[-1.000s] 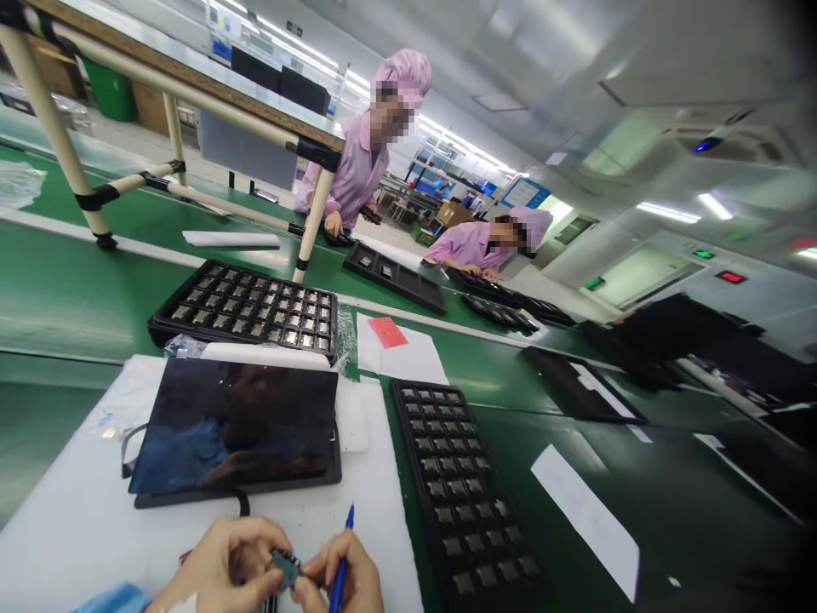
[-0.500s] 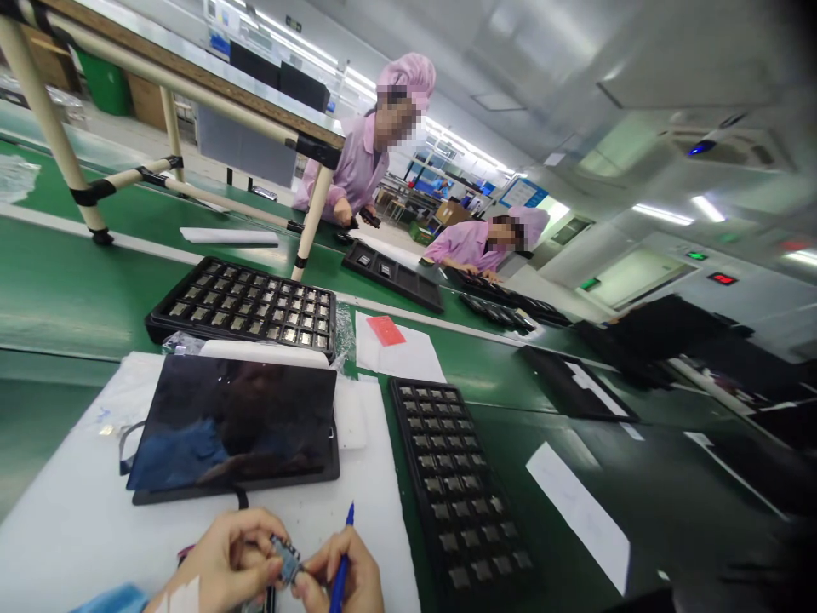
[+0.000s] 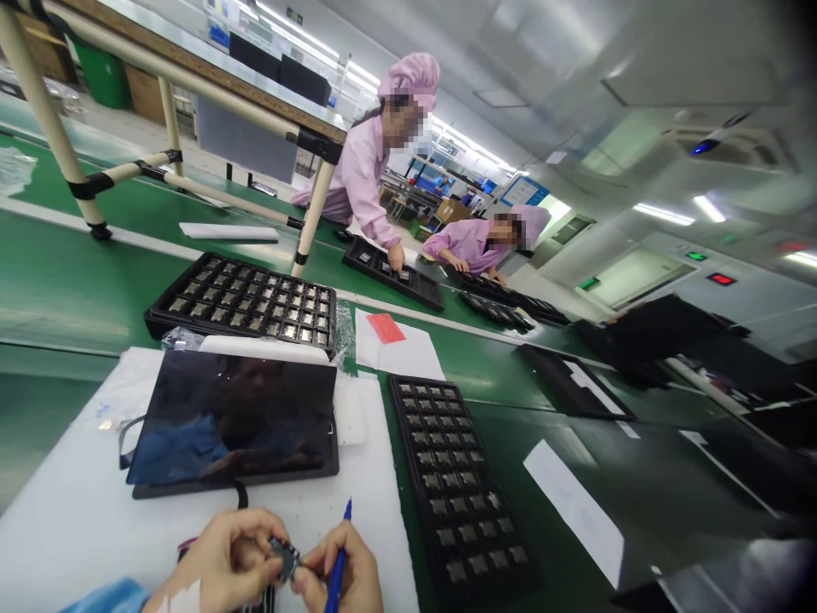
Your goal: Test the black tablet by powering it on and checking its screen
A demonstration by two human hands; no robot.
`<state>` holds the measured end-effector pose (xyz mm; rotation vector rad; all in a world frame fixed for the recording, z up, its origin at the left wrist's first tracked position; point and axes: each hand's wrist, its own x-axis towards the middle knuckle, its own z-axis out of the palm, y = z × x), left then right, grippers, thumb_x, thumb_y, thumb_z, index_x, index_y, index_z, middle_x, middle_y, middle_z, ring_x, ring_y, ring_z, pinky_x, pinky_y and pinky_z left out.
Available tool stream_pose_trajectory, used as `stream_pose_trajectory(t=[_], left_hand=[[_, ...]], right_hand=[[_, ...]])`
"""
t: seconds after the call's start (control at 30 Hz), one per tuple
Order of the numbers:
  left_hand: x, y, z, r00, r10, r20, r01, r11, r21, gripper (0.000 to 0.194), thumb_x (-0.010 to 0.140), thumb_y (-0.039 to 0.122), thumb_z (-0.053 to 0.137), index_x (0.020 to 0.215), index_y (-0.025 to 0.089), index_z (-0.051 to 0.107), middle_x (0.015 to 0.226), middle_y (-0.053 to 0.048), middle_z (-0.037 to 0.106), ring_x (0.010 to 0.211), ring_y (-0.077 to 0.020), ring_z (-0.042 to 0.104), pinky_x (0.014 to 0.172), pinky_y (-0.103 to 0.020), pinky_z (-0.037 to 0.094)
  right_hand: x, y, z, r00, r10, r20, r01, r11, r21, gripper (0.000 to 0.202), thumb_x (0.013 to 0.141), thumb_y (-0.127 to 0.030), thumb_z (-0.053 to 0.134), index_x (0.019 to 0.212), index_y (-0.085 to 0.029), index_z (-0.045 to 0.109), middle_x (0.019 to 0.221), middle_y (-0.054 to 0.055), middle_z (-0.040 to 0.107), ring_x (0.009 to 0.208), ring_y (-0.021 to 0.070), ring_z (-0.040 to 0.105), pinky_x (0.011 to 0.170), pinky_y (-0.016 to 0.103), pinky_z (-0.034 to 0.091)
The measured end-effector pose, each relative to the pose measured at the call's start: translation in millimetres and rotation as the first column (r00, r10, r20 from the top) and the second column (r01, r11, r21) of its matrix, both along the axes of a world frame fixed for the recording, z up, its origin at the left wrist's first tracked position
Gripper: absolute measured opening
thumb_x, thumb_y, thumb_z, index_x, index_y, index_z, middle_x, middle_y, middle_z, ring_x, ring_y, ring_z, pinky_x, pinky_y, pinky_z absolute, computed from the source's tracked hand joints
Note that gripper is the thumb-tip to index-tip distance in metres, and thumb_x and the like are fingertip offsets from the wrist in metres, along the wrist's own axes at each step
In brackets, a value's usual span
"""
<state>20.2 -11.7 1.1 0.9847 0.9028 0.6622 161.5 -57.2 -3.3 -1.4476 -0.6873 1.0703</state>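
Chip (image 3: 285,558) sits pinched between my two hands at the near edge of the white mat (image 3: 70,511): left hand (image 3: 220,558) closed on one side, right hand (image 3: 345,575) on the other with a blue pen (image 3: 337,562) tucked in its fingers. I judge it light, stiff and fragile, best held by its edges. Beyond lie the tablet (image 3: 236,417), then the black trays (image 3: 456,494).
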Motion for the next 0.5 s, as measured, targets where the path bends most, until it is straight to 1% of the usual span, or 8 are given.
stream_pose_trajectory(t=[0.07,0.13,0.2,0.3,0.37,0.5], left_hand=[[-0.1,0.3,3.1,1.0,-0.013,-0.015,0.013,1.0,0.019,0.051,0.057,0.067,0.075,0.067,0.018,0.062,0.05,0.001,0.052,0.039,-0.0059,0.028,0.039,-0.021,0.014],[-0.2,0.4,4.9,1.0,-0.02,-0.019,0.02,0.999,0.029,0.05,0.057,0.067,0.075,0.066,0.02,0.063,0.049,0.002,0.049,0.04,-0.0072,0.028,0.04,-0.022,0.012],[-0.1,0.1,4.8,1.0,-0.019,-0.019,0.019,0.999,0.028,0.05,0.057,0.068,0.074,0.068,0.021,0.064,0.051,0.002,0.051,0.04,-0.0079,0.031,0.039,-0.022,0.015],[-0.1,-0.5,1.7,1.0,-0.022,-0.015,0.022,0.999,0.027,0.052,0.057,0.07,0.072,0.07,0.021,0.063,0.051,0.001,0.056,0.038,-0.0079,0.034,0.039,-0.022,0.02],[-0.2,-0.8,-1.0,1.0,-0.024,-0.016,0.025,0.999,0.026,0.052,0.057,0.07,0.072,0.071,0.02,0.062,0.052,0.0,0.057,0.038,-0.0084,0.035,0.04,-0.022,0.022],[-0.2,-1.2,-4.1,0.999,-0.027,-0.03,0.027,1.0,0.011,0.052,0.055,0.069,0.073,0.069,0.02,0.062,0.055,-0.001,0.058,0.04,-0.0103,0.038,0.041,-0.023,0.026]], right_hand=[[3.5,-0.9,-3.0,0.999,0.026,0.022,-0.026,0.999,-0.026,0.025,0.044,-0.027,0.07,0.051,-0.025,0.046,0.047,-0.004,0.061,0.043,0.017,0.054,0.047,0.028,0.038],[6.1,-1.3,-3.3,0.998,0.053,0.042,-0.051,0.997,-0.057,0.024,0.045,-0.029,0.07,0.052,-0.025,0.046,0.048,-0.004,0.062,0.046,0.0181,0.055,0.051,0.03,0.039],[7.6,-1.3,-2.0,0.995,0.08,0.055,-0.075,0.994,-0.081,0.024,0.045,-0.028,0.069,0.052,-0.025,0.046,0.049,-0.004,0.062,0.047,0.0183,0.055,0.052,0.03,0.039],[7.6,-1.4,-1.4,0.994,0.106,0.004,-0.105,0.99,-0.095,0.026,0.045,-0.028,0.069,0.053,-0.025,0.045,0.049,-0.004,0.062,0.048,0.0179,0.055,0.053,0.028,0.038],[6.8,-1.7,-3.4,0.994,0.103,-0.035,-0.106,0.992,-0.073,0.027,0.046,-0.028,0.07,0.054,-0.025,0.044,0.048,-0.004,0.062,0.046,0.0173,0.056,0.052,0.027,0.038],[5.6,-1.4,-10.2,0.997,0.074,-0.024,-0.075,0.997,-0.02,0.027,0.046,-0.027,0.071,0.054,-0.024,0.045,0.049,-0.003,0.064,0.045,0.0167,0.056,0.05,0.026,0.038]])
